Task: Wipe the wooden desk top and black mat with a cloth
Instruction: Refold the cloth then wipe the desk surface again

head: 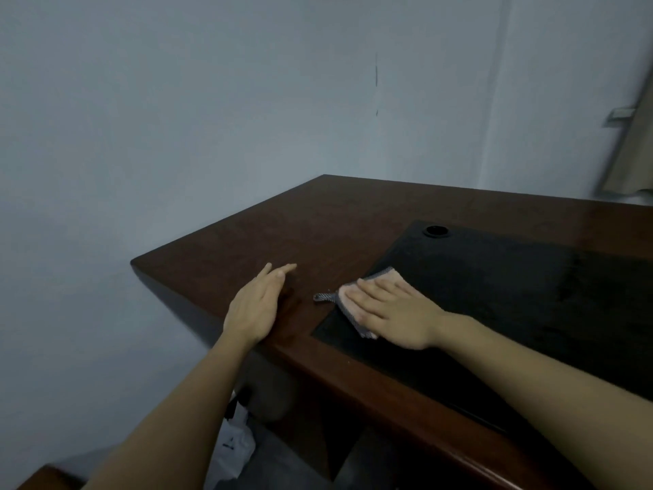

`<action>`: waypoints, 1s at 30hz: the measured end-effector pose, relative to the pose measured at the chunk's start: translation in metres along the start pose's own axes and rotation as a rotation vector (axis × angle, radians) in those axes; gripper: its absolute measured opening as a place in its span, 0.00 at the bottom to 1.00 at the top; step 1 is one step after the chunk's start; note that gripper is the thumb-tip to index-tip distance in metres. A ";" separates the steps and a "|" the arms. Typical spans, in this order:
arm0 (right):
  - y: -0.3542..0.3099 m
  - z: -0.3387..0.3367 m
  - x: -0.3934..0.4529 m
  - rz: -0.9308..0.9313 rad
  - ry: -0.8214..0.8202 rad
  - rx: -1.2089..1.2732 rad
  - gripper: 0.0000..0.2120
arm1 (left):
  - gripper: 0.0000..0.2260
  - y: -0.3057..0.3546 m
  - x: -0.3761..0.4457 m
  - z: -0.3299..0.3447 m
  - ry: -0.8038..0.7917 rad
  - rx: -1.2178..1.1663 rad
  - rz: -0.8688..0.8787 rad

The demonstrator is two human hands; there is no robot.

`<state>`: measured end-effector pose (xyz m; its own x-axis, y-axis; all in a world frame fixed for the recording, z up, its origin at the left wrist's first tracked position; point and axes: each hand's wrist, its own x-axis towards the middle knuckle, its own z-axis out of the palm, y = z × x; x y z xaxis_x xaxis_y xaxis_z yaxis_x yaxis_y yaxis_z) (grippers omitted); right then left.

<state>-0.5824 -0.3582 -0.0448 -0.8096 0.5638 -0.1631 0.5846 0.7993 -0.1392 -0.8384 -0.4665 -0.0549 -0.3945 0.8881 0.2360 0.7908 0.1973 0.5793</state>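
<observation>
A dark reddish wooden desk top (318, 221) fills the right half of the view. A black mat (512, 277) lies inset on it. A small pink cloth (348, 300) with a grey edge and loop sits at the mat's left border, partly on the wood. My right hand (392, 309) presses flat on the cloth with straight fingers pointing left. My left hand (256, 305) rests flat on the bare wood to the left of the cloth, fingers straight and pointing away from me, holding nothing.
A round black cable hole (437, 230) sits at the mat's far left corner. A pale wall (212, 100) stands behind the desk. A beige curtain (636, 153) hangs at the right edge. Below the desk's left end lie a white bag (233, 450) and dark shapes.
</observation>
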 end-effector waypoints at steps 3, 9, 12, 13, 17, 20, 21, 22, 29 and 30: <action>-0.034 0.002 0.024 0.017 -0.008 -0.005 0.28 | 0.25 0.001 -0.001 -0.001 0.006 -0.026 0.000; -0.076 0.012 -0.037 -0.230 -0.025 -0.030 0.28 | 0.23 0.004 -0.001 -0.001 0.005 -0.040 0.022; -0.043 0.010 -0.067 -0.229 -0.046 -0.003 0.30 | 0.22 0.003 -0.001 0.001 0.004 -0.010 0.030; -0.026 0.008 -0.069 -0.198 -0.045 -0.012 0.34 | 0.23 0.002 0.000 0.002 0.002 0.004 0.029; 0.056 0.004 -0.050 0.093 -0.003 -0.047 0.55 | 0.31 -0.004 0.007 0.005 -0.044 0.089 0.126; 0.072 0.002 -0.039 0.296 0.042 -0.025 0.52 | 0.35 -0.002 0.010 0.005 -0.060 0.206 0.150; 0.063 0.002 -0.039 0.324 0.032 -0.012 0.40 | 0.35 -0.001 0.010 0.004 -0.049 0.254 0.155; 0.052 0.001 -0.041 0.315 0.033 -0.002 0.32 | 0.36 0.002 0.009 0.003 -0.038 0.298 0.169; -0.006 0.019 -0.138 -0.067 -0.010 0.011 0.28 | 0.38 0.055 -0.001 0.022 -0.120 0.086 0.265; -0.001 0.020 -0.149 -0.087 -0.021 0.025 0.28 | 0.39 0.067 -0.002 0.030 -0.163 0.062 0.289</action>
<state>-0.4613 -0.4474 -0.0401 -0.8564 0.4877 -0.1695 0.5133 0.8395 -0.1781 -0.7710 -0.4428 -0.0400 -0.0741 0.9647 0.2527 0.8878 -0.0516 0.4573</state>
